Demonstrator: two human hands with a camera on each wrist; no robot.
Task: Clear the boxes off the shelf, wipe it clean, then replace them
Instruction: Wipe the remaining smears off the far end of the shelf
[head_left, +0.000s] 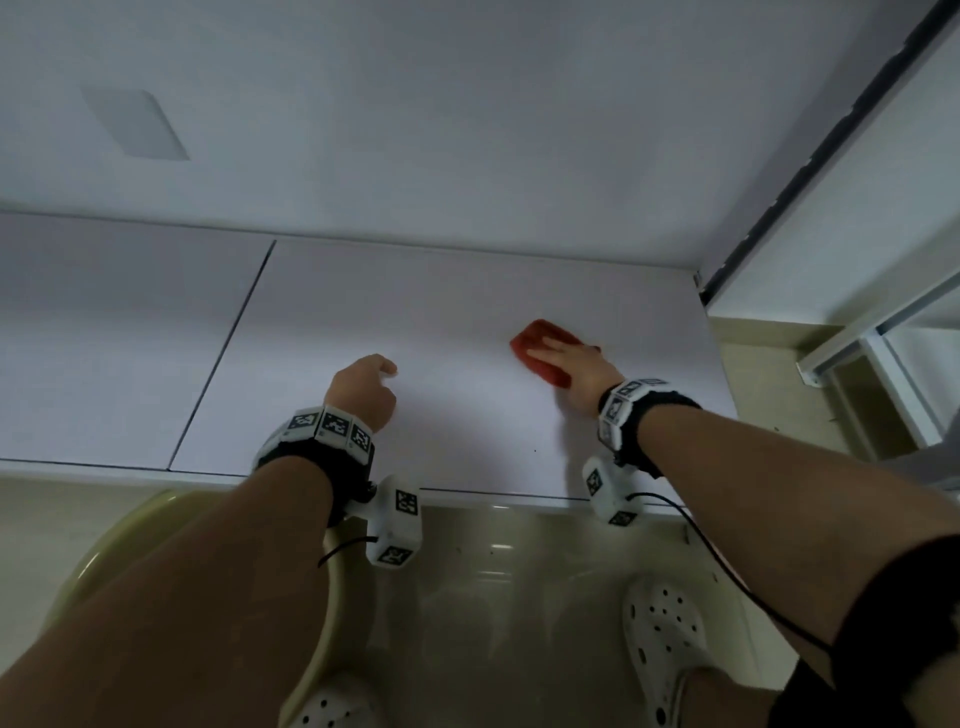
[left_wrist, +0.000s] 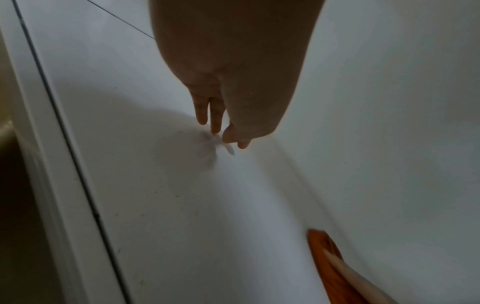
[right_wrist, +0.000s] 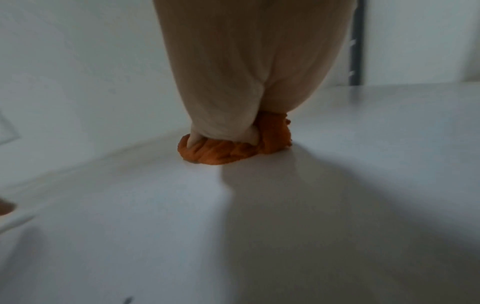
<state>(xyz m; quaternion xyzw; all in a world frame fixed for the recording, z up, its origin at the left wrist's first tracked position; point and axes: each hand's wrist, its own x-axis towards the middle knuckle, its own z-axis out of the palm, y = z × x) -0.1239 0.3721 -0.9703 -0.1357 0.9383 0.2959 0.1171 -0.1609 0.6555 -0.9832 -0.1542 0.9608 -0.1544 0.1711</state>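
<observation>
Mid-wipe. My right hand (head_left: 569, 366) presses the orange cloth (head_left: 540, 345) flat on the white shelf (head_left: 415, 312), fingers (head_left: 550, 349) laid out straight over it, toward the right end of the top and short of the back wall (head_left: 467, 130). My left hand (head_left: 363, 389) is idle near the shelf's middle, loosely curled and holding nothing; the left wrist view shows its fingertips (left_wrist: 215, 127) touching or just off the surface, can't tell which. Boxes: none in any view, so I read the clearing step as done; where they went is out of frame. Left to do, by my read: finish the wipe, then put the boxes back. The panel left of the seam (head_left: 223, 358) looks the same as the rest, so I can't tell which areas are already wiped. A few dark specks sit near the front edge (head_left: 535, 451). Right wrist view is motion-blurred; cloth (right_wrist: 233, 150) bunches under the palm, thumb hidden. Floor below is partly blocked by my arms.
</observation>
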